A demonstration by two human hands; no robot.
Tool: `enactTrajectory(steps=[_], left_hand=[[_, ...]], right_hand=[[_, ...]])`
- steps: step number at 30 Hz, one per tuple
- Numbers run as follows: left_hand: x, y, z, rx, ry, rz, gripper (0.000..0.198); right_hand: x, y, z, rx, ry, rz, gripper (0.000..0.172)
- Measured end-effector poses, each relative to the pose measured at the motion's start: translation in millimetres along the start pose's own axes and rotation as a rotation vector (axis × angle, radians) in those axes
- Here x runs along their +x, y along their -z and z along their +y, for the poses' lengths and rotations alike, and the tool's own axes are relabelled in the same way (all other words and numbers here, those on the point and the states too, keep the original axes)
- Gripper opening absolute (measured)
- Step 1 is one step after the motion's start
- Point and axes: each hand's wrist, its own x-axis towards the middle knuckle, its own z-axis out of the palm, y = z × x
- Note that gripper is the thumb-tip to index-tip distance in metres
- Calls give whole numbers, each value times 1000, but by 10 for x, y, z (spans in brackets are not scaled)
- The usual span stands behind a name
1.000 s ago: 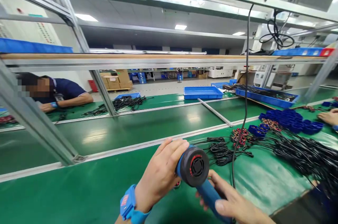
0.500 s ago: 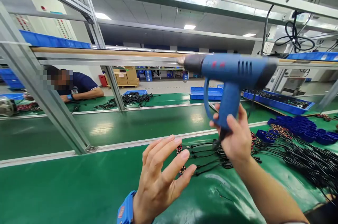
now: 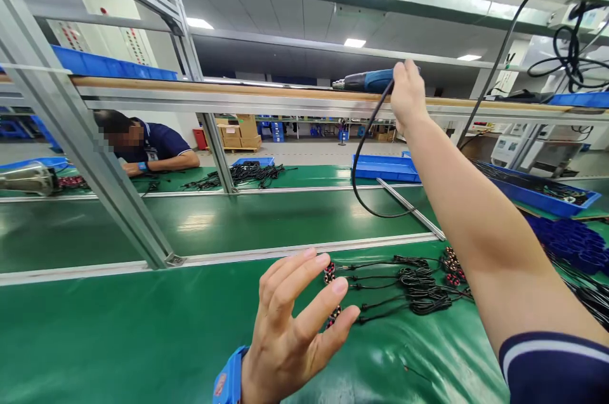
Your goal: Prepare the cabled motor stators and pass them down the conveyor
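At the raised shelf (image 3: 266, 90), my right hand (image 3: 409, 96) is closed on a blue heat gun (image 3: 378, 80), its metal nozzle pointing left. The gun lies on its side at shelf level, and my hand covers its rear and handle. A black power cord (image 3: 356, 179) loops down below the shelf from it. My left hand (image 3: 297, 321) hovers above the green mat (image 3: 143, 334) with fingers spread and nothing in them. Just beyond its fingertips are small red-and-black ring-like parts (image 3: 330, 274), partly hidden, joined to bundled black cables (image 3: 421, 286).
A metal post (image 3: 128, 201) rises at the left. Dark blue round parts (image 3: 571, 242) are heaped at the right near a blue tray (image 3: 547, 195). Another blue tray (image 3: 383, 167) sits across the bench. A co-worker (image 3: 164, 147) leans over the far left side.
My right hand has carried the heat gun up and away from me, from above the bench to the shelf. My left hand has stayed nearly still, and the view has shifted slightly.
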Motion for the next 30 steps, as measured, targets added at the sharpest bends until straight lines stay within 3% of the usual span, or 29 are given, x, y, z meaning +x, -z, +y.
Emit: enactTrajectory(steps=[3, 5, 8, 11, 13, 16, 18, 22, 26, 30], left_hand=[[10, -13, -8, 41, 49, 6, 49], [20, -39, -40, 65, 142, 9, 50], [-52, -133, -152, 23, 318, -63, 28], [-346, -273, -273, -64, 418, -347, 7], [-650, -358, -303, -112, 457, -580, 8], [-1104, -441, -260, -151, 508, -827, 10], [-1317, -471, -208, -166, 534, -906, 11], [-1495, -539, -146, -154, 530, -921, 14], [-1547, -644, -130, -141, 505, -882, 17], [-1486, -662, -89, -220, 549, -746, 15]], right_hand=[[-305, 84, -329, -210, -324, -57, 49], [-683, 207, -622, -265, -281, -18, 44], [-1603, 444, -1060, -51, -36, 51, 26], [-2749, 653, -1369, 204, -138, -307, 15], [-3407, 726, -1471, 272, -295, -609, 14], [-4008, 724, -1496, 304, -416, -887, 15], [-4176, 684, -1468, 297, -421, -990, 15], [-4307, 609, -1407, 214, -298, -1175, 27], [-4416, 568, -1395, 95, -217, -1270, 35], [-4371, 637, -1423, 239, -297, -1254, 34]])
